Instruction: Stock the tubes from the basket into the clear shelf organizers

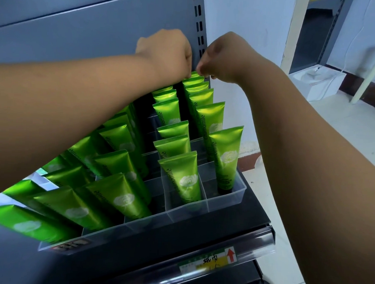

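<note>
Mostly upright green tubes (181, 177) in organizers (222, 199)

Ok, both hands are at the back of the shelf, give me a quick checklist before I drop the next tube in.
1. Left hand at the back row: ok.
2. Right hand at the rear tubes: ok.
3. Tube actually gripped: cannot tell, fingers curl out of sight.
4. Free slot at the back: cannot tell, hands cover it.
5. Front tubes standing in the clear organizer: ok.
6. Basket within reach: cannot tell, not in view.
</note>
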Demonstrator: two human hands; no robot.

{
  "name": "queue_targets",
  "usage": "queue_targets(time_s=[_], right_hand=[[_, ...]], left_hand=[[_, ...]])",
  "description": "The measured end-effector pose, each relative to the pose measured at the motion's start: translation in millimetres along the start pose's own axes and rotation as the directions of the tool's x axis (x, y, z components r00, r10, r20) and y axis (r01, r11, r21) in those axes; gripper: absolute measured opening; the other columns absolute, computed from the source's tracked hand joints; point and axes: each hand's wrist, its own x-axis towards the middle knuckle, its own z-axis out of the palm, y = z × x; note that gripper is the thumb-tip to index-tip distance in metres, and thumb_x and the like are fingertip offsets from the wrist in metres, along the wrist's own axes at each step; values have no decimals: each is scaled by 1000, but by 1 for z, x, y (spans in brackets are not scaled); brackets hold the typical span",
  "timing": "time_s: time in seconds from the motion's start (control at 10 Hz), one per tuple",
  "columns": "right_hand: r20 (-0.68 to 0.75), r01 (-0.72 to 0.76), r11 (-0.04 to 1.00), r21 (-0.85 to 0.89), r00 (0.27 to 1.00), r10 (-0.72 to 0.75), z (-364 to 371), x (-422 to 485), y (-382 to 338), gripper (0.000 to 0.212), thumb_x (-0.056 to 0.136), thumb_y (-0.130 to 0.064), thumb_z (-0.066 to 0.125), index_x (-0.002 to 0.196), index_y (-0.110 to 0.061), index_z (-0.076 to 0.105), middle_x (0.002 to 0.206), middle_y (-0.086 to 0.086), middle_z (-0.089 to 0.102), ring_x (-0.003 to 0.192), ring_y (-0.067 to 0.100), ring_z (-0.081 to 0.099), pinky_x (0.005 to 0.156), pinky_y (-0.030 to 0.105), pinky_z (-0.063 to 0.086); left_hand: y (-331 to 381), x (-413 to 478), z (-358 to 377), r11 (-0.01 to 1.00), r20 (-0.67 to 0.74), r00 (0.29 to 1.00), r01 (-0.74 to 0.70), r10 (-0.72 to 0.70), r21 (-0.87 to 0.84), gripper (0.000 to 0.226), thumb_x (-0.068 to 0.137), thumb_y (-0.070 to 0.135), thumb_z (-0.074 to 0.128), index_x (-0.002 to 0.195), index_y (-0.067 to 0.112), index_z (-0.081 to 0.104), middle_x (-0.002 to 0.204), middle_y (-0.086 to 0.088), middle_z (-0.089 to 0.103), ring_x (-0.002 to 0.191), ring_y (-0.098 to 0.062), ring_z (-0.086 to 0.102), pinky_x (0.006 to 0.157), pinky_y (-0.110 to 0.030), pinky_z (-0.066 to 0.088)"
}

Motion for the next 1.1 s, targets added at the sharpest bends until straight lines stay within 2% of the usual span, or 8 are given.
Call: queue_targets(time_s=[0.1,0.2,0.3,0.5,0.7,0.8,0.9,1.1], right_hand=[[-1,25,1000,13,1000,-25,1,-2,0,19,84,-22,70,65,-21,67,69,-4,61,64,8,57,58,23,43],[-21,37,997,67,999,-36,2,-6,0,8,85,-22,72,87,-17,77,85,3,71,81,14,66,74,29,56],[-29,40,997,64,999,-38,4,-7,-2,11,86,-22,71,91,-16,78,88,4,72,86,16,67,83,32,57],[-32,54,996,66,998,-52,3,-8,-1,13,86,-20,69,91,-13,78,88,8,72,83,19,66,84,37,58],[-52,33,986,164,998,-25,-1,-10,5,25,81,-21,67,95,-3,76,95,23,70,70,25,59,69,36,57],[-38,39,985,168,999,-33,1,-12,6,22,84,-22,68,94,-5,77,89,18,72,74,21,64,70,30,55],[-5,27,983,183,1000,-26,2,-13,6,19,87,-27,68,87,-12,79,82,2,75,85,20,71,83,36,60],[-61,31,995,92,998,-26,-3,-17,-3,25,90,-31,66,92,-8,77,93,9,74,92,26,68,85,39,58]], left_hand=[[-1,0,1,1000,-11,1000,-9,9,9,9,84,21,72,78,27,73,81,8,67,95,-25,60,84,-41,43],[-1,0,2,999,-22,1000,-22,23,26,7,84,20,71,83,25,74,89,5,69,96,-27,60,82,-39,40],[-3,0,3,1000,-28,999,-18,19,25,9,84,18,69,85,24,75,90,4,70,97,-28,61,80,-39,38],[0,0,6,999,-52,999,-15,17,48,14,85,15,65,86,24,75,93,3,70,96,-29,61,82,-39,36],[-2,-1,8,993,-78,995,-49,57,111,17,86,12,61,85,22,73,92,1,71,94,-31,62,78,-38,34],[-3,-2,8,994,-74,995,-52,60,97,11,87,16,63,84,22,72,93,2,71,95,-31,62,80,-38,35],[-4,-1,2,994,-66,994,-78,83,72,9,90,30,69,88,23,72,94,-2,71,95,-33,63,76,-38,46],[-16,-4,-7,993,-97,990,-92,99,77,24,92,40,66,86,18,72,91,-9,71,92,-38,63,72,-41,52]])
